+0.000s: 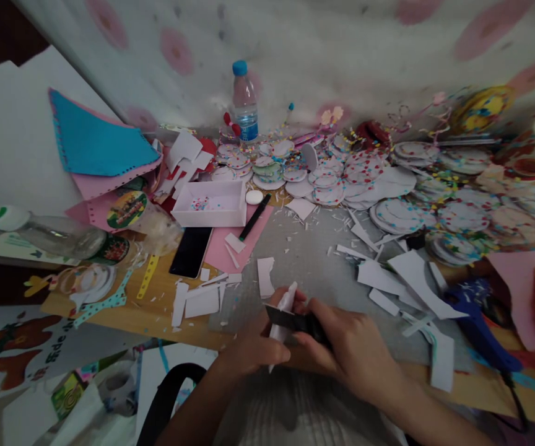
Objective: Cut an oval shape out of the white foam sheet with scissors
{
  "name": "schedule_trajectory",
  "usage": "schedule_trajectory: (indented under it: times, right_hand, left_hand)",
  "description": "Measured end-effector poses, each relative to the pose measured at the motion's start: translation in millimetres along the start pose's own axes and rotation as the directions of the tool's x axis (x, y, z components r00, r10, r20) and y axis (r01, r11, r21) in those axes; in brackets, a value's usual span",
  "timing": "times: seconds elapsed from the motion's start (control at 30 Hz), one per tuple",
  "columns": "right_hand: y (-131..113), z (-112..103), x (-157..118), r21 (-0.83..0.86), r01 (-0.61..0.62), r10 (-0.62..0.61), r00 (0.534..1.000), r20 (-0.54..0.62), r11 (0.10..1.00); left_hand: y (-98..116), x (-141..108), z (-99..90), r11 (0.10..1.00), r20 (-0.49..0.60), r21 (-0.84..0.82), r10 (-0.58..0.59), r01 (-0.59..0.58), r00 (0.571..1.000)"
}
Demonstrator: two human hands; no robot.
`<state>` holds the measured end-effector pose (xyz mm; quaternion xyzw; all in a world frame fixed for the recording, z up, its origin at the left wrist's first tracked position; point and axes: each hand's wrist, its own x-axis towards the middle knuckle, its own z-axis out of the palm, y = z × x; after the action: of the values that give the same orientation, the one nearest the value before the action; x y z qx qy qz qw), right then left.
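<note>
Right by the near edge of the surface (128,316), the left hand (249,353) is pinching a crumply white piece (290,297), and the right hand (355,347) is gripping a black cutter (290,319), blade crossing the piece. Honestly, that white bit is looking paper-light and soft, so I'm guessing it's creasing or tearing pretty easily; I'd be holding it by an edge clear of the blade, and taking the stiffer cutter by its handle.

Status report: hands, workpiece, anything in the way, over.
Left hand holding white piece. Right hand gripping black cutter, blade over it. White scraps litter gray mat.
</note>
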<state>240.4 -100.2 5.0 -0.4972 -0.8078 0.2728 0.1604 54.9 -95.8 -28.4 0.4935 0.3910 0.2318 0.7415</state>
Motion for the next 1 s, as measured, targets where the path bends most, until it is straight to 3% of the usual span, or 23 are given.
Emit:
schedule_trajectory:
  times: [0.1, 0.2, 0.27, 0.4, 0.47, 0.53, 0.67, 0.77, 0.87, 0.93, 1.0]
  right_hand:
    - [19.2, 2.3, 2.7, -0.166, -0.163, 0.151, 0.985, -0.087, 0.973]
    - [39.1, -2.5, 1.5, -0.229, -0.385, 0.343, 0.917, -0.202, 0.894]
    - [42.2, -8.2, -2.5, -0.169, -0.363, 0.331, 0.924, -0.190, 0.917]
    - [20.6, -16.5, -10.7, -0.017, -0.074, 0.073, 0.997, -0.023, 0.997]
    - [7.2, -17.7, -11.4, 0.012, 0.058, -0.058, 0.998, 0.024, 0.998]
    - [0.3, -16.9, -9.8, 0.007, 0.110, -0.111, 0.993, 0.028, 0.994]
    - [15.2, -10.0, -4.4, -0.084, 0.046, -0.046, 0.999, 0.000, 0.995]
    - [42.2, -4.9, -1.3, -0.131, -0.197, 0.190, 0.980, -0.065, 0.972]
    - [61.4, -5.6, -1.0, 0.046, -0.352, 0.355, 0.925, -0.136, 0.935]
    - [62.2, -7.5, -1.5, 0.283, -0.346, 0.390, 0.914, -0.115, 0.895]
    - [53.8, -7.4, -0.7, 0.544, -0.333, 0.412, 0.911, -0.026, 0.770]
  left_hand:
    - [2.8, -6.2, -4.2, 0.996, 0.036, 0.015, 0.083, -0.084, 0.996]
    - [8.7, -12.4, -8.1, 0.978, 0.061, 0.098, 0.178, -0.184, 0.982]
    - [12.7, -14.3, -9.7, 0.975, 0.023, 0.117, 0.187, -0.189, 0.982]
    - [18.2, -11.2, -7.8, 0.988, -0.050, 0.109, 0.116, -0.110, 0.992]
    - [18.8, -8.3, -4.7, 0.988, -0.050, 0.126, 0.100, -0.093, 0.994]
    - [18.3, -6.6, -1.8, 0.982, -0.050, 0.167, 0.101, -0.091, 0.994]
    - [19.8, -10.7, 0.4, 0.970, -0.071, 0.234, 0.090, -0.071, 0.993]
    - [26.1, -18.2, -0.7, 0.942, -0.060, 0.320, 0.125, -0.099, 0.990]
    - [34.6, -20.8, -2.5, 0.875, -0.083, 0.469, 0.179, -0.120, 0.980]
    - [40.9, -16.5, -3.6, 0.776, -0.111, 0.620, 0.228, -0.112, 0.967]
    - [47.1, -8.5, -3.6, 0.634, -0.081, 0.765, 0.272, -0.116, 0.959]
